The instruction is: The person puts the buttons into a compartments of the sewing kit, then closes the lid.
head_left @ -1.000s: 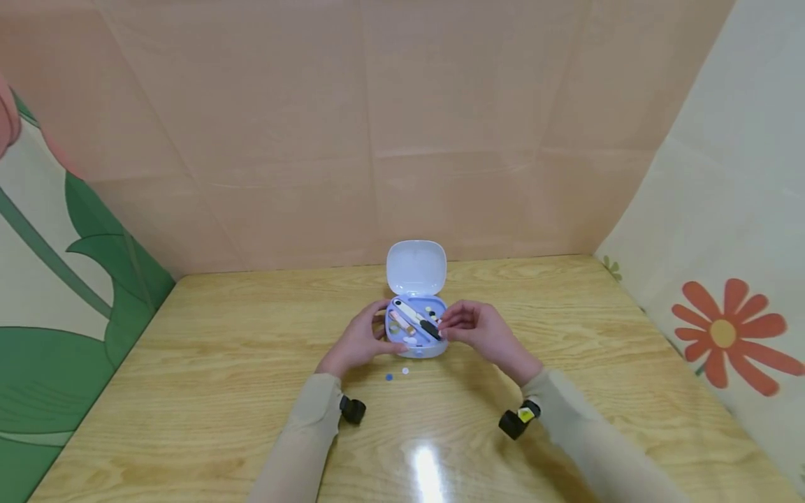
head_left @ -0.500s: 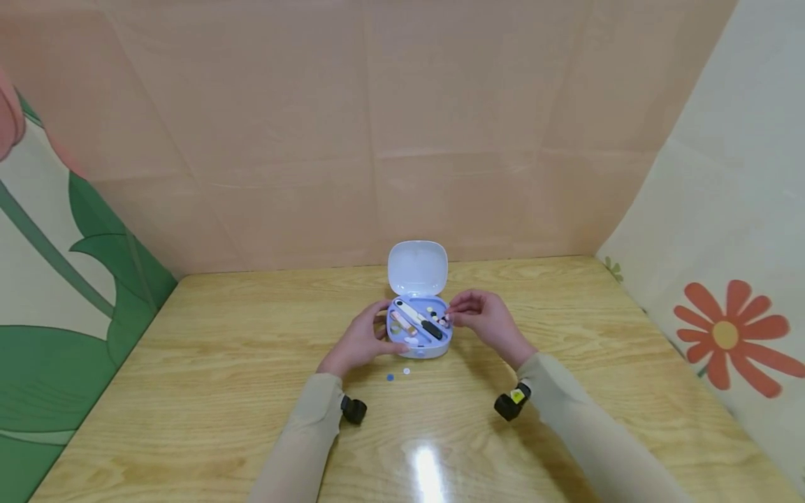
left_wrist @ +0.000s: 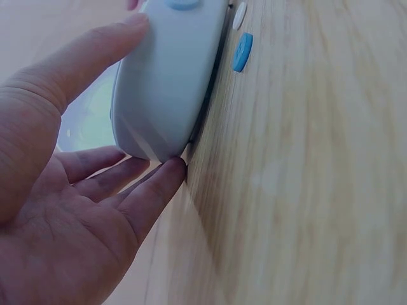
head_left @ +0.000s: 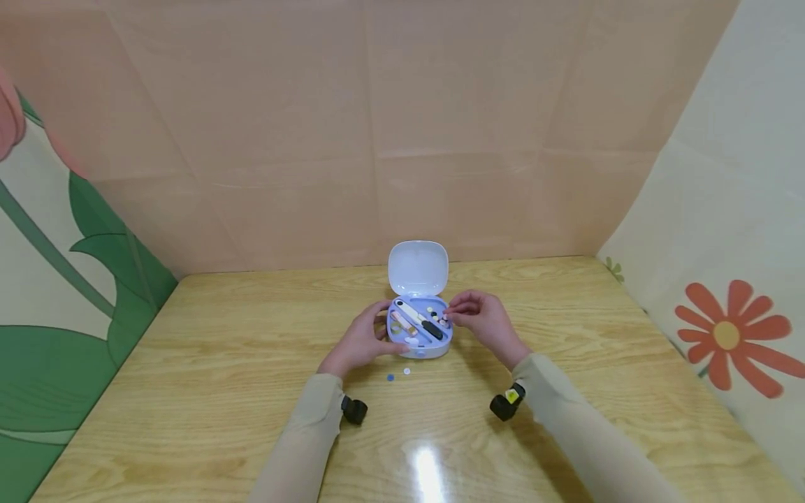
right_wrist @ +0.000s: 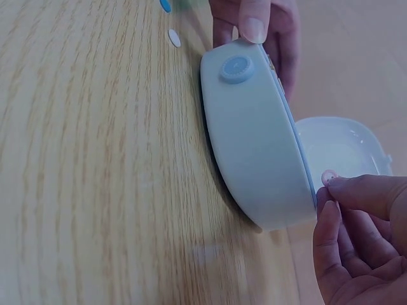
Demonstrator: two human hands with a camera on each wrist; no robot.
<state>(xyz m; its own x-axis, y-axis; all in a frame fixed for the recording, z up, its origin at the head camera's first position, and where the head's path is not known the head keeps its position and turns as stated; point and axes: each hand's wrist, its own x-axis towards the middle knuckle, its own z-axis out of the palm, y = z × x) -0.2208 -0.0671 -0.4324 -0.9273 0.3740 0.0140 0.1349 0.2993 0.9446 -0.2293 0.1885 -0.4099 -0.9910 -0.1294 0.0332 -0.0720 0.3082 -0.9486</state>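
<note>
A small white-and-lilac sewing box (head_left: 434, 353) stands on the table with its lid (head_left: 418, 269) raised. My left hand (head_left: 360, 342) holds its left side, thumb (left_wrist: 95, 54) against the front and fingertips at the side wall. Between the thumb and forefinger of my right hand (head_left: 484, 320) is a pale pink button (right_wrist: 328, 177), pinched over the box's right rim. Several small buttons (head_left: 434, 316) lie in the right compartment. A slim white tool with a black end (head_left: 418, 319) lies diagonally across the middle; small items fill the left compartment, too small to tell fully.
On the wooden table (head_left: 220, 391), just in front of the box, lie a blue button (head_left: 390, 377) and a white button (head_left: 407, 372). A beige backdrop (head_left: 283, 209) rises behind the table's far edge, with patterned sheets on both sides.
My right hand has drawn back a little to the right and away from the tray, uncovering the black end of the tool. The left hand stays at the box.
</note>
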